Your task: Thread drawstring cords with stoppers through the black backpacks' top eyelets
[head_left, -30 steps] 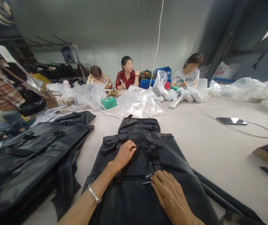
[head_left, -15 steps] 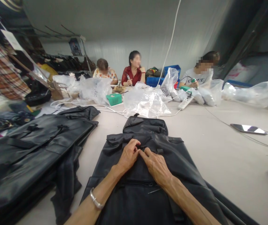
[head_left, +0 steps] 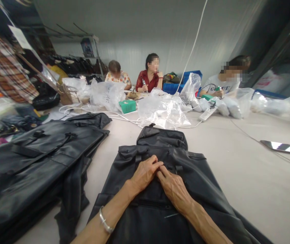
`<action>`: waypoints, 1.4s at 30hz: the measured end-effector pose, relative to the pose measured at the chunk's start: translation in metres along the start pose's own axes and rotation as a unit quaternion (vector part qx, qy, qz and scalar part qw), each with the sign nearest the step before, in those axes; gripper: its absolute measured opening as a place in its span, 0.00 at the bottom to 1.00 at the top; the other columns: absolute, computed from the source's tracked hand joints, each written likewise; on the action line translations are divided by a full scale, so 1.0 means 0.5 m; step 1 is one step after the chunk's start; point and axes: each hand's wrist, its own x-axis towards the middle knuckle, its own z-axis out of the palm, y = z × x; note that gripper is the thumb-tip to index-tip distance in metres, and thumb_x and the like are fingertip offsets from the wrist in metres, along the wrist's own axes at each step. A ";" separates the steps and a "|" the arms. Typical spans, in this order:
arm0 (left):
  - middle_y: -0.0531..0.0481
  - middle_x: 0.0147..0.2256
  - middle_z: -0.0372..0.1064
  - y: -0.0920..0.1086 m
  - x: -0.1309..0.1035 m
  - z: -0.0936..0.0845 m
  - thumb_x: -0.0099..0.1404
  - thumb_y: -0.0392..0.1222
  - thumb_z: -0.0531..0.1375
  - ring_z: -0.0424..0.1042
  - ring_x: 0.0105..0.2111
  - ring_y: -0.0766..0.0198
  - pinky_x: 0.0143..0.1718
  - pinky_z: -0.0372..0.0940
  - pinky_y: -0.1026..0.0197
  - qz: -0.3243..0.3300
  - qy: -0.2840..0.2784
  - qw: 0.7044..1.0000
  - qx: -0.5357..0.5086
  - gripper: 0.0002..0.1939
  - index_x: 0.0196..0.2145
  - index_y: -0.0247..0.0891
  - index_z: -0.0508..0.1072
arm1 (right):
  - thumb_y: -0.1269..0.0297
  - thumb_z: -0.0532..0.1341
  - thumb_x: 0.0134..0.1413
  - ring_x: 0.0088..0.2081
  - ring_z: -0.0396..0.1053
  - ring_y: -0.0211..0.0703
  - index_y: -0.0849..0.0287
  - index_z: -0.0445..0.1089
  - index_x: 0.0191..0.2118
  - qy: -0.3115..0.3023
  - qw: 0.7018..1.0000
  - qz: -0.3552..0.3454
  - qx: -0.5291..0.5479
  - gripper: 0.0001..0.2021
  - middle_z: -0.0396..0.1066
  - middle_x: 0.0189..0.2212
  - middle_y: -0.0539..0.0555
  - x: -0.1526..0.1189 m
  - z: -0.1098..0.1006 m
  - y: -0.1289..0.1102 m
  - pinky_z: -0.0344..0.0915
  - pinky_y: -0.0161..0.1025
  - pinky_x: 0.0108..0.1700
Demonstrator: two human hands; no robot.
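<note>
A black backpack (head_left: 195, 189) lies flat in front of me, its top flap (head_left: 161, 138) folded out away from me. My left hand (head_left: 145, 173) and my right hand (head_left: 172, 188) meet at the bag's upper front, fingers bent and fingertips close together. Whatever they pinch there is hidden under the fingers. Below the hands runs a zipper with a thin puller (head_left: 172, 215). A bracelet (head_left: 105, 221) circles my left wrist.
More black bags (head_left: 40, 166) lie at the left. Across the table (head_left: 248, 176) are plastic bags (head_left: 162, 110), a green box (head_left: 127, 106), white cables and a power strip (head_left: 207, 113). A phone (head_left: 283, 147) lies at the right. Several people sit behind.
The view has shifted slightly left, so most things appear further right. My left fingers have moved over my right fingertips, and both hands remain together on the backpack.
</note>
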 end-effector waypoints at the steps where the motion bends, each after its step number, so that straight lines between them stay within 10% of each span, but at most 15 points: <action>1: 0.47 0.43 0.62 0.003 0.000 -0.002 0.68 0.33 0.50 0.67 0.39 0.61 0.38 0.65 0.62 0.003 0.000 1.000 0.002 0.15 0.50 0.41 0.69 | 0.78 0.49 0.60 0.35 0.71 0.44 0.65 0.65 0.48 0.015 1.000 0.002 0.015 0.13 0.66 0.47 0.62 -0.003 0.002 0.000 0.69 0.40 0.36; 9: 0.48 0.42 0.68 0.004 0.011 -0.009 0.70 0.38 0.50 0.70 0.40 0.63 0.43 0.65 0.63 0.014 0.010 0.998 -0.057 0.11 0.42 0.38 0.72 | 0.70 0.46 0.64 0.42 0.69 0.41 0.59 0.66 0.42 0.136 0.968 0.088 0.191 0.12 0.68 0.42 0.57 -0.002 -0.021 -0.016 0.66 0.37 0.43; 14: 0.47 0.39 0.71 -0.010 0.015 0.001 0.69 0.35 0.51 0.71 0.40 0.62 0.45 0.65 0.62 -0.010 0.039 0.994 -0.102 0.10 0.40 0.36 0.72 | 0.68 0.51 0.55 0.34 0.70 0.45 0.63 0.67 0.44 0.185 0.864 0.299 0.359 0.13 0.71 0.34 0.58 0.020 -0.027 0.033 0.66 0.45 0.43; 19: 0.48 0.37 0.71 -0.005 0.021 -0.011 0.67 0.33 0.51 0.71 0.38 0.63 0.43 0.65 0.62 -0.046 0.075 0.990 -0.108 0.09 0.40 0.35 0.71 | 0.69 0.52 0.54 0.18 0.65 0.34 0.66 0.61 0.48 0.142 0.764 0.405 0.482 0.14 0.71 0.30 0.54 0.074 -0.006 0.061 0.64 0.34 0.22; 27: 0.43 0.46 0.69 -0.018 0.121 -0.024 0.63 0.30 0.54 0.63 0.49 0.55 0.52 0.59 0.52 -0.027 0.063 0.997 -0.023 0.14 0.46 0.34 0.69 | 0.66 0.54 0.64 0.17 0.56 0.27 0.64 0.63 0.36 0.160 0.618 0.497 0.588 0.07 0.60 0.22 0.44 0.132 0.006 0.046 0.56 0.26 0.18; 31: 0.42 0.48 0.68 -0.014 0.164 -0.026 0.60 0.31 0.57 0.64 0.50 0.53 0.51 0.59 0.49 -0.002 -0.015 1.000 0.026 0.18 0.49 0.37 0.67 | 0.66 0.55 0.62 0.14 0.49 0.26 0.63 0.62 0.34 0.182 0.632 0.506 0.558 0.06 0.55 0.18 0.41 0.112 0.014 0.039 0.49 0.27 0.16; 42: 0.43 0.37 0.71 0.005 0.168 -0.013 0.64 0.41 0.59 0.70 0.39 0.52 0.47 0.57 0.45 0.008 -0.121 0.986 0.119 0.11 0.42 0.34 0.67 | 0.73 0.54 0.48 0.20 0.60 0.34 0.59 0.61 0.30 0.093 0.802 0.352 0.474 0.03 0.58 0.16 0.43 0.008 -0.022 -0.069 0.54 0.30 0.23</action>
